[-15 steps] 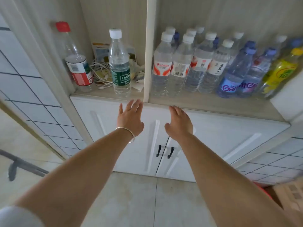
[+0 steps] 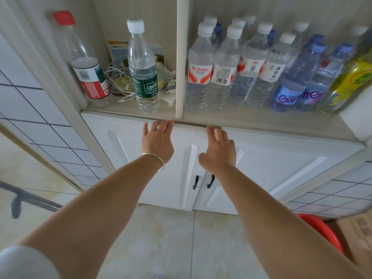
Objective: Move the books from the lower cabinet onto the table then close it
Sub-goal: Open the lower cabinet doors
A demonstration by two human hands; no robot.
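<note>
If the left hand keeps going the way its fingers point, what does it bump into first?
Probably the shelf edge above the cabinet doors: the left hand already has its fingertips at it. Beyond stands the green-label bottle.

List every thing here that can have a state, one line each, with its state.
Left cabinet door: closed.
Right cabinet door: closed.
Left hand: open, fingertips at the left door's top edge.
Right hand: open, fingertips at the right door's top edge.
Green-label bottle: upright, capped, about half full.
Red-label bottle: upright, capped.
Water bottles right of the divider: upright, capped.
</note>
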